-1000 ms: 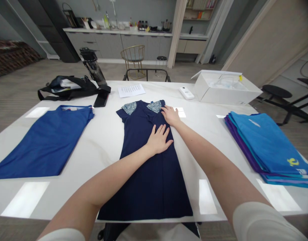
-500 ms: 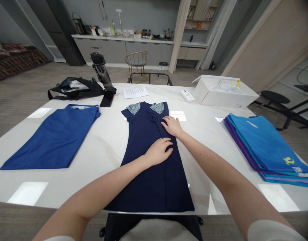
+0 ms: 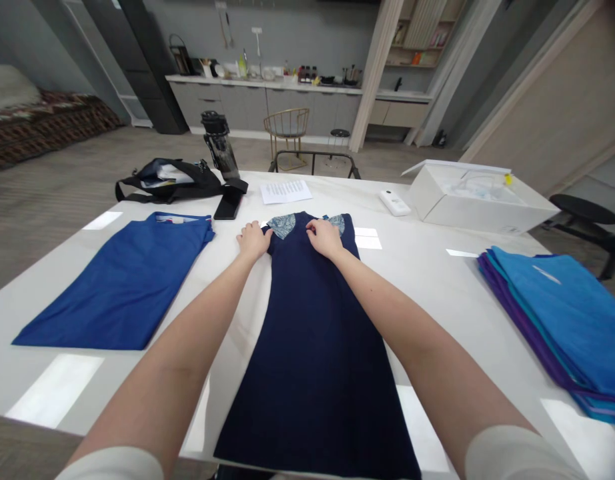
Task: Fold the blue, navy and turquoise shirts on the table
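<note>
Navy garment (image 3: 317, 347) flat on white table (image 3: 427, 287), stretched from near edge toward far side
Left hand (image 3: 254, 241): thumb touching left sleeve (image 3: 271, 247), fingers loosely bent; right hand (image 3: 325, 239): fingers curled on cloth beside right patterned patch (image 3: 339, 222); cannot tell if either pinches fabric; farther off, printed sheet (image 3: 286, 192)

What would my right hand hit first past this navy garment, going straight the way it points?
Probably the paper, beyond the navy garment; your right hand points forward and leftward, though depth is unclear.
</note>
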